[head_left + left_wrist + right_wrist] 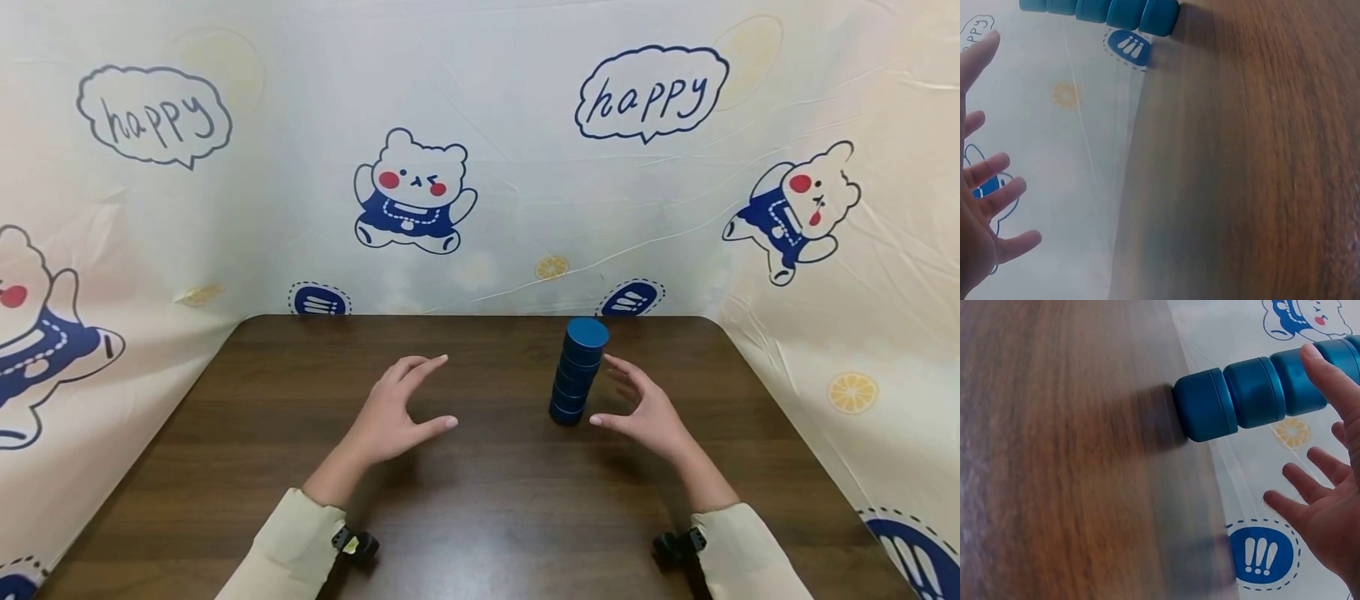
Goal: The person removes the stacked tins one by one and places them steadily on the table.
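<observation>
A column of several blue round tins [576, 375] stands upright on the brown wooden table, right of the middle, its tins not quite in line. Just to its right is my right hand [651, 415], thumb and fingers spread apart in a loose curve. In the right wrist view the thumb [1329, 378] overlaps the tins [1250, 394]; whether it touches them I cannot tell. My left hand [390, 421] hovers over the table left of the middle, well away from the column, with fingers spread and nothing held. From the left wrist, part of the tins [1125, 12] shows at the top.
The wooden table [480, 517] reaches back to a pale cloth backdrop [517, 192] printed with bears and "happy" bubbles. The cloth also lines both sides. A small black device [356, 543] is on the left wrist and another [678, 546] on the right.
</observation>
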`<state>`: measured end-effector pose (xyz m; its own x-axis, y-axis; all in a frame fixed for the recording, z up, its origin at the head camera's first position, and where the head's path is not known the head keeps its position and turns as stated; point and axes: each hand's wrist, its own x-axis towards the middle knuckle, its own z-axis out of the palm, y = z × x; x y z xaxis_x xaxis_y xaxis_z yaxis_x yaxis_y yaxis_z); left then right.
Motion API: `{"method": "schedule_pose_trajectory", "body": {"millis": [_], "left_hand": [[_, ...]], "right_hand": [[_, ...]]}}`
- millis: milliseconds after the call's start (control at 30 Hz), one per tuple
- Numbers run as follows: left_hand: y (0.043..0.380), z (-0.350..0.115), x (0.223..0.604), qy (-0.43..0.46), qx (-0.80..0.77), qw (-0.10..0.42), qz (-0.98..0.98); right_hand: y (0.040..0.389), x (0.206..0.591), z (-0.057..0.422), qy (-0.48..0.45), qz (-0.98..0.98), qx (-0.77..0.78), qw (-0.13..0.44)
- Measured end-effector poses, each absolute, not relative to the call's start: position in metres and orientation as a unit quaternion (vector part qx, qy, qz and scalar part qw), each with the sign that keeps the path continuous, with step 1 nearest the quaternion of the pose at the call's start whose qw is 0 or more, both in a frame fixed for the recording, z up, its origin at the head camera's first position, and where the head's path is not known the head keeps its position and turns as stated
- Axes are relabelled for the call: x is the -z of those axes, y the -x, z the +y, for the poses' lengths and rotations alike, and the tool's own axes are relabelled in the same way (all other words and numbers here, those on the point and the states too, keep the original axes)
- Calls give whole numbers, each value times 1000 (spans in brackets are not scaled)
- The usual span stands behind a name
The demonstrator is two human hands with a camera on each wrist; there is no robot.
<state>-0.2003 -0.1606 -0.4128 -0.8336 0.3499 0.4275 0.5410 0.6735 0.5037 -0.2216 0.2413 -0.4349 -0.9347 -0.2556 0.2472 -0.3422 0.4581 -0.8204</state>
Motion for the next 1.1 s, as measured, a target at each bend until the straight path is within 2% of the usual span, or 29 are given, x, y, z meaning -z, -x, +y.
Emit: {"method": "schedule_pose_trajectory", "body": {"millis": [200,467,800,1100], "left_hand": [[203,-156,411,256,341,127,-896],[205,-146,402,268,364,103,-886],[211,-133,394,281,375,82,-879],[215,-121,388,305,390,75,-865]], "right_hand": [[225,439,237,-173,-841,-513,25],[231,444,231,-178,-812,-553,52],[223,421,213,-170,-805,-567,42],[241,440,214,-136,-812,-566,39]]}}
